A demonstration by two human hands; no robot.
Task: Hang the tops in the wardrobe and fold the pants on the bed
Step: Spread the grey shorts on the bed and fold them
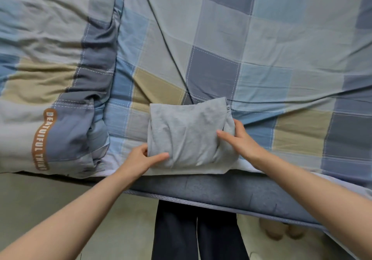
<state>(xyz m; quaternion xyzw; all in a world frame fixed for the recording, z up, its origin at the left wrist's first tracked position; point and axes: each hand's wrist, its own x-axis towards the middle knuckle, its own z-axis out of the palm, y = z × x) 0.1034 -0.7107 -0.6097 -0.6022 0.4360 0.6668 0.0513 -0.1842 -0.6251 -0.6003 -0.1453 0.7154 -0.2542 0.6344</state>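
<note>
I have the grey pants (187, 137) folded into a compact bundle at the near edge of the bed (261, 38), lying on the checked sheet in blue, grey and tan squares. My left hand (141, 157) pinches the bundle's near left corner: the thumb lies on top of the cloth and the fingers curl in at the edge beneath it. My right hand (239, 139) grips the right side, thumb flat across the top layer and fingers wrapped round the far right edge, where the fabric bunches. The bundle's lower hem lies along the sheet's edge, right above the dark blue mattress side (221, 191).

To the left of the pants, a rumpled quilt (50, 58) in the same check pattern is heaped on the bed, apart from the bundle; a brown band with white lettering curves across its near corner. Below the mattress edge I can see my own dark trouser legs (193, 233) standing on the pale floor (40, 199). To the right, under the bed's overhang, are some light rounded shapes (281, 231), possibly slippers, but they are too blurred for me to tell.
</note>
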